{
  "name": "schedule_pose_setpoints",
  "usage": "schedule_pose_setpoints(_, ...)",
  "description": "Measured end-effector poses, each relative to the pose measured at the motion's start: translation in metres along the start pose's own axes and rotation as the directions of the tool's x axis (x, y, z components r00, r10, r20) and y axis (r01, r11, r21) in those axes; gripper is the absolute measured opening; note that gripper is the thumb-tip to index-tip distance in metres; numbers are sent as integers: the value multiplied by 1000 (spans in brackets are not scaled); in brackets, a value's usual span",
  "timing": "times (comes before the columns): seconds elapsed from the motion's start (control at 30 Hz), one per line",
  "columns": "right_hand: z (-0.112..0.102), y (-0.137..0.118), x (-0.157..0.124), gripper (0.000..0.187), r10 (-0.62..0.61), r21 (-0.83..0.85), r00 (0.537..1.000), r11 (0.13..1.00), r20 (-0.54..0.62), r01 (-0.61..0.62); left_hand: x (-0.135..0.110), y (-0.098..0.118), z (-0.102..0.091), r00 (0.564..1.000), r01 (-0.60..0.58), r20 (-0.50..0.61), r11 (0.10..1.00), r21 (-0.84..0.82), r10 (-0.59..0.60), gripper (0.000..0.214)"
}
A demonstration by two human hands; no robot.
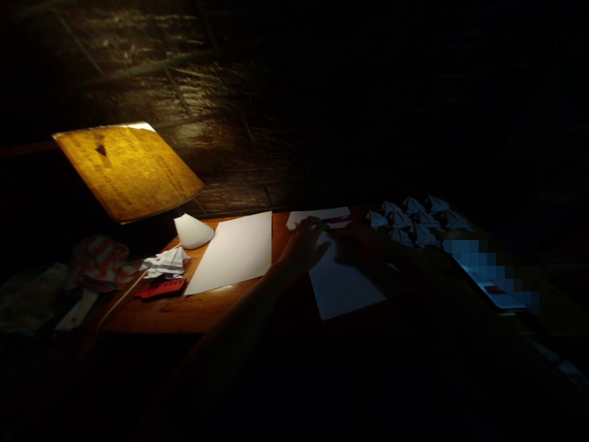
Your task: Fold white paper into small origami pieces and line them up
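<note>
A white sheet of paper (343, 287) lies at a slant on the wooden table, partly in shadow. My left hand (307, 242) rests at its upper left edge, thumb apart from the fingers, which lie over the paper's far end. Deep shadow covers my right hand (352, 233), which is at the sheet's far right side; its fingers are hardly visible. Just beyond both hands are more white papers (317, 216) with something small and red on them. To the left, a larger blank sheet (239, 258) lies in the lamplight.
A lamp with a yellow shade (129, 169) and white base (193, 232) stands at left. Near it are a folded paper (165, 263) and a red object (162, 288). Several folded paper shapes (411, 221) sit at back right, beside a lit, blurred-out screen (488, 276).
</note>
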State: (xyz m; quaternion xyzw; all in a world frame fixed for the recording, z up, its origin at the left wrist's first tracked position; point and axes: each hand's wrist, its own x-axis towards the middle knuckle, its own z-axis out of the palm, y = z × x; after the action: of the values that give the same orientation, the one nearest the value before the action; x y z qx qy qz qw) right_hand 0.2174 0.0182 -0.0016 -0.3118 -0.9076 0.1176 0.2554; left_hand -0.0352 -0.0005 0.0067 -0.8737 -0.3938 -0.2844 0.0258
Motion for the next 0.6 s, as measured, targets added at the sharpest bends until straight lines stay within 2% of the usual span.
schedule_pose_setpoints(0.2,5,3,1,70,73,17,996,997,56,-74,-4,-10,5,990,66,128,994,-90,-54,48)
schedule_pose_setpoints(0.4,5,-3,-1,75,44,100,997,994,57,-49,-4,-9,-2,988,79,142,986,-145,-58,44)
schedule_pose_setpoints(0.6,5,-5,2,70,31,133,996,990,89,-42,-4,-7,-6,983,57,177,996,-68,-44,38)
